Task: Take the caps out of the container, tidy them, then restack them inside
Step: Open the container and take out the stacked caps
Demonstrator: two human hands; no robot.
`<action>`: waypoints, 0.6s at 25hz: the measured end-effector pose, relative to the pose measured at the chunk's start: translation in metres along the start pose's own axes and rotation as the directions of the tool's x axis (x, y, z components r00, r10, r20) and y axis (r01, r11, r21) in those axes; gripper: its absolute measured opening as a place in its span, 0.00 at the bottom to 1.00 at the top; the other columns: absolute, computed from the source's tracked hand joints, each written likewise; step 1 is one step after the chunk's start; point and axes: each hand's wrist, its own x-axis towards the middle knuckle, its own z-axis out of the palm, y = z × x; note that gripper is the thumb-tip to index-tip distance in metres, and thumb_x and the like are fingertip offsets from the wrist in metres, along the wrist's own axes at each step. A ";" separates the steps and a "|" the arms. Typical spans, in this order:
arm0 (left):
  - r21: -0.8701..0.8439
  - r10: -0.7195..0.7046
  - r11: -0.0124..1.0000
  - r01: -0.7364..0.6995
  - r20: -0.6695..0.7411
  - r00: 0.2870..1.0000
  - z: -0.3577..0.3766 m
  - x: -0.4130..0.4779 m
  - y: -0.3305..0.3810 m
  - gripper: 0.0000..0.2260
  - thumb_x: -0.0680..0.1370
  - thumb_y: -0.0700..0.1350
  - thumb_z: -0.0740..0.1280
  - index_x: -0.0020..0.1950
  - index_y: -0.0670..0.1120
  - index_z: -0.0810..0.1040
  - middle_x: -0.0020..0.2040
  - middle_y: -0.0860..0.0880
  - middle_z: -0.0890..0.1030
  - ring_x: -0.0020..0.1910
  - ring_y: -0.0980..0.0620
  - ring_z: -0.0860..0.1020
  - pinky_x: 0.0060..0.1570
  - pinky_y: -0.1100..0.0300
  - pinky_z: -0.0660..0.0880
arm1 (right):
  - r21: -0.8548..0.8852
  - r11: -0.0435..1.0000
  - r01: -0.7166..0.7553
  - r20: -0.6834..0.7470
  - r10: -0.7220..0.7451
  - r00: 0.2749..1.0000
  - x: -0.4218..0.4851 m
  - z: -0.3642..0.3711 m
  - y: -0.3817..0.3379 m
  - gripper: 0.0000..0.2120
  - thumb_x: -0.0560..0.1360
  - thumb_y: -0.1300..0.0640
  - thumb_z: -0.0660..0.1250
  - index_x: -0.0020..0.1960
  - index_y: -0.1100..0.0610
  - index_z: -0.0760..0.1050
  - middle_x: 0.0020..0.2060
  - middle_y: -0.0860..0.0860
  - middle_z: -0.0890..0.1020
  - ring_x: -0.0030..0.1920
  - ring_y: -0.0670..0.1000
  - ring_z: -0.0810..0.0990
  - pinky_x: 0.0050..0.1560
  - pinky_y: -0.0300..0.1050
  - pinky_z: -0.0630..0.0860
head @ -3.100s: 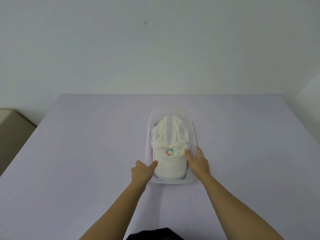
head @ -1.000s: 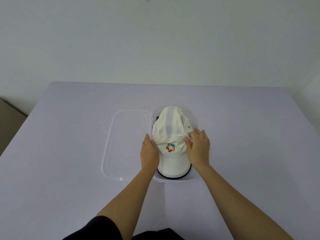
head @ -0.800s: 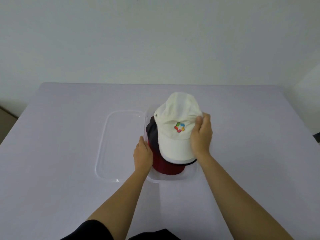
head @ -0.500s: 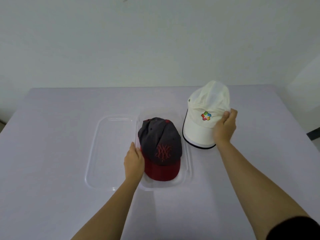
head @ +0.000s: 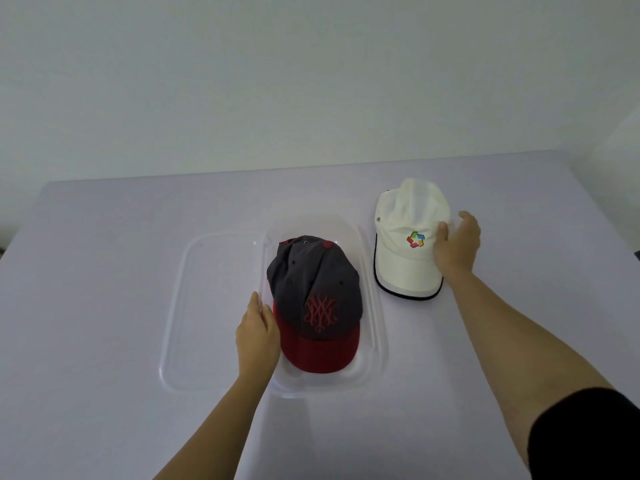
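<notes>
A clear plastic container (head: 376, 327) sits at the middle of the table. In it lies a dark grey cap (head: 311, 282) with a red brim and red embroidery. My left hand (head: 258, 336) rests with straight fingers against the container's left wall, beside the red brim. A white cap (head: 405, 258) with a coloured logo and a black-edged brim lies on the table right of the container. My right hand (head: 457, 247) is at this cap's right side, thumb touching the crown near the logo, fingers spread loosely and not curled round it.
The container's clear lid (head: 211, 306) lies flat on the table, touching the container's left side. The lilac table (head: 104, 271) ends at a white wall behind. A dark sleeve shows at the lower right.
My right hand lifted the white cap out of the container, carried it right and set it on the table; its grip has loosened. The grey and red cap is uncovered. My left hand stayed at the container.
</notes>
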 end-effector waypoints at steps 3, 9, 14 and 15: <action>-0.008 -0.017 1.000 0.017 -0.003 1.000 0.000 0.002 -0.001 0.19 0.83 0.43 0.50 0.74 0.40 0.61 0.69 0.40 0.71 0.67 0.40 0.71 0.67 0.50 0.66 | 0.072 0.944 0.323 0.052 -0.327 0.944 -0.037 0.014 -0.034 0.15 0.77 0.57 0.57 0.58 0.64 0.73 0.57 0.60 0.77 0.60 0.60 0.73 0.64 0.53 0.67; -0.016 -0.032 0.999 0.032 -0.013 0.999 0.002 0.004 -0.004 0.19 0.83 0.42 0.51 0.74 0.41 0.61 0.69 0.41 0.72 0.67 0.41 0.71 0.66 0.51 0.67 | -0.255 0.720 0.646 0.569 -0.429 0.702 -0.121 0.060 -0.062 0.29 0.76 0.38 0.53 0.64 0.59 0.71 0.62 0.55 0.77 0.69 0.58 0.66 0.71 0.57 0.54; -0.008 -0.045 0.999 0.045 -0.010 0.999 0.005 0.005 -0.007 0.19 0.83 0.42 0.51 0.74 0.41 0.61 0.68 0.40 0.73 0.66 0.40 0.72 0.65 0.50 0.68 | 0.035 0.944 0.329 0.390 -0.316 0.865 -0.130 0.058 -0.078 0.17 0.76 0.53 0.64 0.61 0.59 0.69 0.53 0.56 0.80 0.56 0.57 0.74 0.62 0.49 0.66; -0.010 -0.049 0.999 0.049 0.005 0.999 0.005 0.004 -0.006 0.20 0.82 0.43 0.51 0.74 0.41 0.61 0.69 0.40 0.71 0.67 0.41 0.71 0.66 0.50 0.67 | 0.136 0.954 0.269 0.427 -0.301 0.852 -0.131 0.055 -0.082 0.18 0.77 0.55 0.63 0.64 0.60 0.68 0.54 0.56 0.79 0.57 0.55 0.75 0.60 0.46 0.68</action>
